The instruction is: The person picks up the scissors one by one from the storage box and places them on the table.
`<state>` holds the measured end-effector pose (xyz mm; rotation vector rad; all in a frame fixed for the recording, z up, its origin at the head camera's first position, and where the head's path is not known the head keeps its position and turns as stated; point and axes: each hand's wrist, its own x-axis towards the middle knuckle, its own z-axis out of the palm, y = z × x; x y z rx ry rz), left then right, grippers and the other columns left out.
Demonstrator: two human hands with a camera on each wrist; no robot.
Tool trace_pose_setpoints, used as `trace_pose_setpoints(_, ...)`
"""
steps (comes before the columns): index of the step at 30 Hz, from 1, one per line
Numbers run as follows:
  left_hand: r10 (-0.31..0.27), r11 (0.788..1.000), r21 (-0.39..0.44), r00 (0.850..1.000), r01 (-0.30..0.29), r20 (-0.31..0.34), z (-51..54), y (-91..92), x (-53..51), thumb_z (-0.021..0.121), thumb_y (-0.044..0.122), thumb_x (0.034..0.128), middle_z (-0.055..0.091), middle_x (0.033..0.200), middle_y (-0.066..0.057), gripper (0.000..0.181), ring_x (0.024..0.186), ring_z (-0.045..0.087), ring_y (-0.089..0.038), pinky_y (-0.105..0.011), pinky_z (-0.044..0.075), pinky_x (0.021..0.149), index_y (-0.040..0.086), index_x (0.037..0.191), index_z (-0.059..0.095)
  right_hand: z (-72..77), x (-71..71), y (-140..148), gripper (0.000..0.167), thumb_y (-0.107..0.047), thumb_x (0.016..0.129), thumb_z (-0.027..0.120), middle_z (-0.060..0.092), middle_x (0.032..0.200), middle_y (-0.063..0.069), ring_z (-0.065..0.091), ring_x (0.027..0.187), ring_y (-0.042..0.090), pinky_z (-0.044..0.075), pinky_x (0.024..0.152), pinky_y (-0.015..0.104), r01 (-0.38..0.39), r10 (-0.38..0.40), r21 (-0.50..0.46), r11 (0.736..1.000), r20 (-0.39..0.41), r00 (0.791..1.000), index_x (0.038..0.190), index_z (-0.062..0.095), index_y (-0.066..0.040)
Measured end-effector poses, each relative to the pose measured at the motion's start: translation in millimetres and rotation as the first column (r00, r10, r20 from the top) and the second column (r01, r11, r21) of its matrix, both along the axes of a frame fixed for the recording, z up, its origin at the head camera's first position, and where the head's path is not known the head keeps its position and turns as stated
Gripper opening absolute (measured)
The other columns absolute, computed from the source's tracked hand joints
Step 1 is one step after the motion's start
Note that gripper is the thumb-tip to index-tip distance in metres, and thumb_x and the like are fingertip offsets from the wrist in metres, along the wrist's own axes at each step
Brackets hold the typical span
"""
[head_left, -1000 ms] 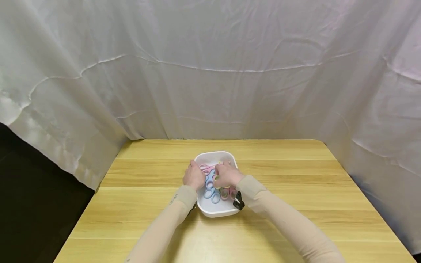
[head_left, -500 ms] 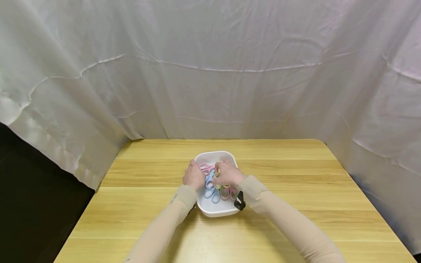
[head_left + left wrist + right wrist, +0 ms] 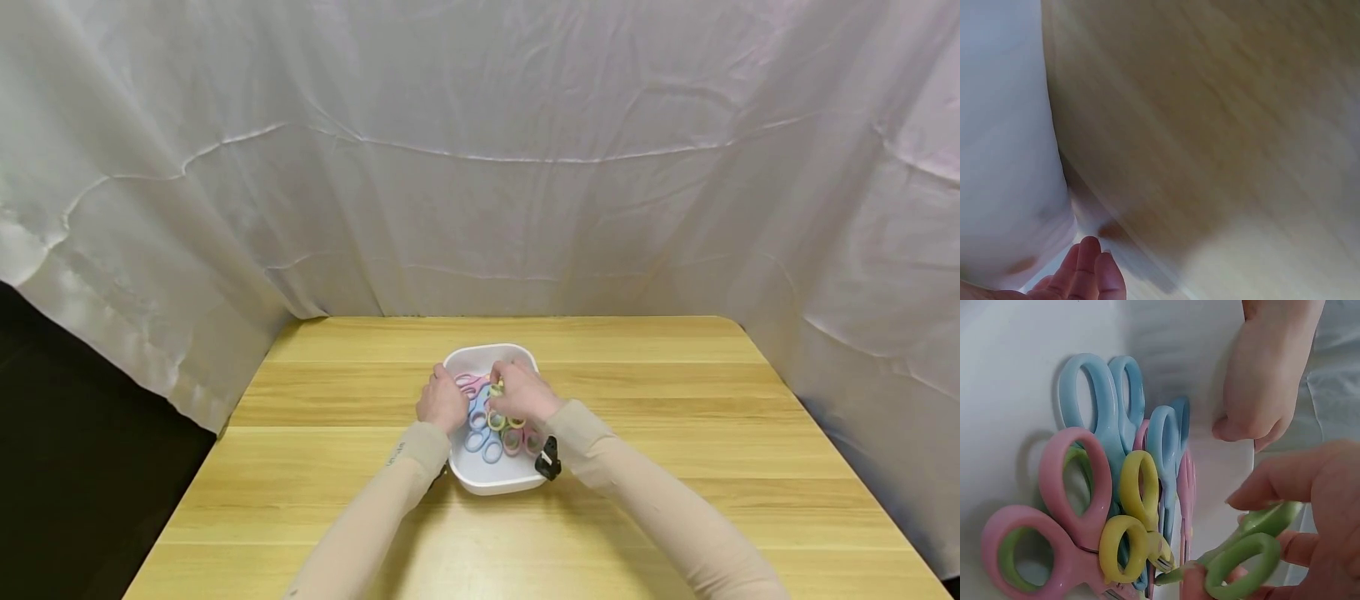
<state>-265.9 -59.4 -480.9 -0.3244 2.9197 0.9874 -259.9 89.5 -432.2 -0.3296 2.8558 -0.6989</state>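
Observation:
A white plastic bin (image 3: 491, 488) holds several scissors with coloured handles. My left hand (image 3: 444, 404) grips its left rim, with fingers (image 3: 1087, 269) along the outside wall in the left wrist view. Over the bin, my right hand (image 3: 523, 393) holds green scissors (image 3: 1269, 520) by the handles, the blades pointing down toward the pile. Beside them in the right wrist view lie yellow scissors (image 3: 1107, 544), pink scissors (image 3: 1082, 575) with green handles partly hidden beneath, and blue scissors (image 3: 1107, 419). The blades in the pile are mostly hidden.
The bin stands on a wood-grain table (image 3: 360, 500). A pale curtain (image 3: 480, 208) hangs behind and around the table. A black device (image 3: 548, 460) sits at my right wrist, close to the bin's right rim.
My right hand has shifted slightly up and right, lifting the green scissors and uncovering more of the yellow handles. The left hand and the bin have stayed in place.

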Motion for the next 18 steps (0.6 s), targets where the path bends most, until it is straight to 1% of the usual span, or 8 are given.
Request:
trace_pose_setpoints(4,0.0,1.0,-0.001,1.0,0.0,-0.009,-0.3,-0.4,-0.3,0.063,0.012,0.0895,0.062,0.118,-0.025,0.06,0.107,0.064,-0.04,-0.054,0.055,0.093,-0.005,0.141,0.037,1.7,-1.2,1.0,0.023,-0.01,0.078,0.077,0.056,0.112,0.011,0.055,0.091,0.022,0.053,0.076,0.036,-0.003,0.003,-0.003,1.0,-0.06,0.998,0.095,0.061,-0.013)
trace_pose_setpoints(7,0.0,1.0,-0.004,1.0,0.0,-0.013,-0.5,-0.1,-0.8,0.063,0.012,0.0893,0.062,0.119,-0.025,0.06,0.108,0.064,-0.041,-0.054,0.055,0.093,-0.005,0.141,0.037,2.2,-2.8,2.5,0.021,-0.004,0.078,0.074,0.058,0.113,0.012,0.058,0.088,0.023,0.053,0.072,0.034,-0.008,0.009,0.004,1.0,-0.106,0.994,0.093,0.062,-0.012)
trace_pose_setpoints(9,0.003,1.0,-0.005,1.0,-0.003,-0.011,-0.3,0.0,-1.0,0.063,0.012,0.0893,0.062,0.119,-0.025,0.061,0.109,0.064,-0.04,-0.054,0.055,0.094,-0.005,0.141,0.037,2.4,-3.8,3.6,0.02,-0.003,0.079,0.073,0.06,0.111,0.012,0.059,0.086,0.022,0.054,0.07,0.033,-0.012,0.012,0.007,1.0,-0.123,0.992,0.092,0.061,-0.011)
trace_pose_setpoints(14,0.009,1.0,0.004,1.0,-0.009,-0.001,-0.1,0.7,-0.2,0.063,0.012,0.0897,0.062,0.119,-0.025,0.061,0.108,0.064,-0.04,-0.054,0.055,0.094,-0.004,0.143,0.036,3.7,-3.9,5.6,0.017,0.0,0.081,0.069,0.061,0.102,0.01,0.059,0.084,0.021,0.056,0.073,0.033,-0.015,0.015,0.0,1.0,-0.142,0.99,0.092,0.06,-0.009)
trace_pose_setpoints(18,0.013,1.0,0.007,1.0,-0.013,-0.002,-0.1,0.8,0.7,0.063,0.012,0.0903,0.063,0.119,-0.024,0.061,0.107,0.065,-0.039,-0.053,0.056,0.094,-0.004,0.143,0.036,5.0,-3.5,6.4,0.014,-0.002,0.086,0.066,0.063,0.094,0.009,0.06,0.081,0.021,0.057,0.074,0.034,-0.015,0.011,-0.02,1.0,-0.165,0.986,0.099,0.06,-0.006)
